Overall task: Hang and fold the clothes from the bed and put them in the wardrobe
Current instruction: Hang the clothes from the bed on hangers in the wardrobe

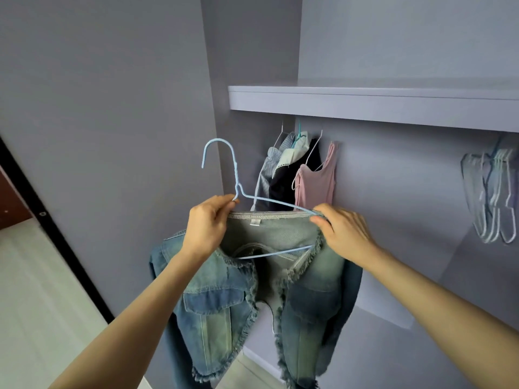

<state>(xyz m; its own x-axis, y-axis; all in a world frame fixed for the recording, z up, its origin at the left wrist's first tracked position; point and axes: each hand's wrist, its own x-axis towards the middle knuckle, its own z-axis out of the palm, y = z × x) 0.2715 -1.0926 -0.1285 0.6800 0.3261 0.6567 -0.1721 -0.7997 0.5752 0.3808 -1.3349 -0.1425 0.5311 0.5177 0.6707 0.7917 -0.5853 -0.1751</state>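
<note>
Grey wardrobe [365,105] interior ahead; few garments hung under shelf, spare hangers [491,192] at right. Denim jacket [252,290] held up before wardrobe, half on blue wire hanger [238,189]. Left hand [209,223] pinching hanger neck and collar; right hand [341,234] gripping hanger's shoulder end with jacket edge. Denim likely heavy, stiff, floppy sleeves; thin wire may bend, so best carried by neck under hook.
</note>
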